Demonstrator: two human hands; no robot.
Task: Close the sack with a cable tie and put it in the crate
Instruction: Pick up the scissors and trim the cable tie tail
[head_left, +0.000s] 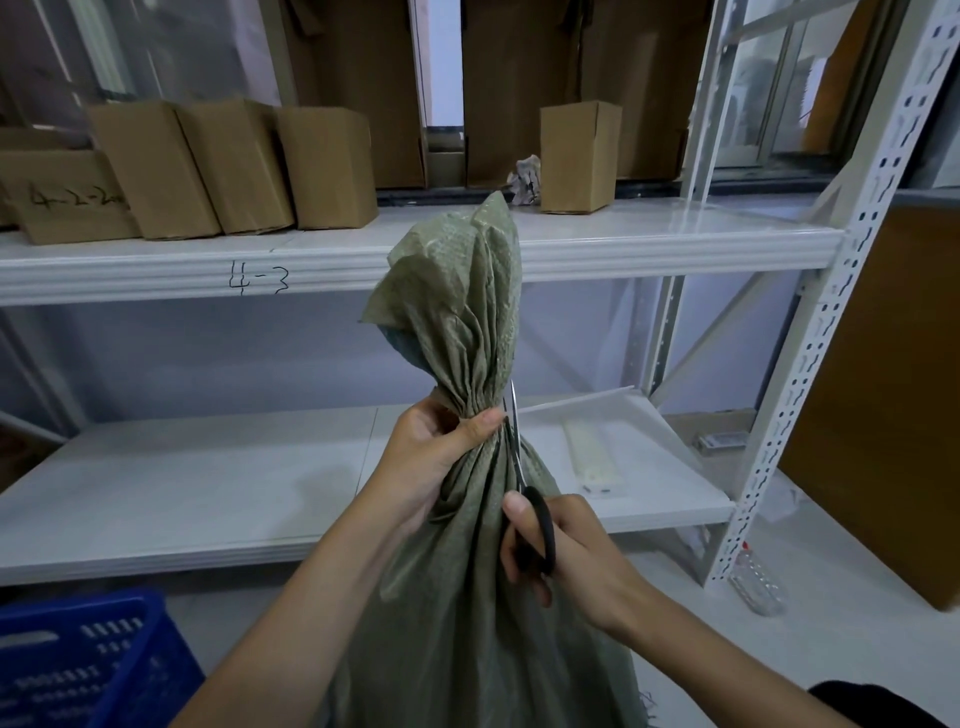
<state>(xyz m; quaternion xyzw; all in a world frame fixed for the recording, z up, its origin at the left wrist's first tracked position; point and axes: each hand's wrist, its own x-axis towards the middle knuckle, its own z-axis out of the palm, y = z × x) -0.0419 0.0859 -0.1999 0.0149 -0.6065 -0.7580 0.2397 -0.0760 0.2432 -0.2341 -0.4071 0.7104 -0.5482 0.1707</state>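
Head view: left hand (436, 447) clenched round green sack (467, 519) neck; right hand (566, 551) gripped black scissors (524, 499), blades at neck. Shelf (156, 270) marked "4-3"; carton (67, 200) marked "4-2-2…".

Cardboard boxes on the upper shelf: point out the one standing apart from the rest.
The lone box right of the sack top, beside crumpled paper; the others huddle together at left.

Woven grey-green sack (467, 571), upright, neck gathered into tight pleats, loose top flaring above the cinch (cable tie itself not discernible). Blue perforated plastic crate (88, 665), open-topped, on the floor left of the sack, below the lower shelf's front edge.
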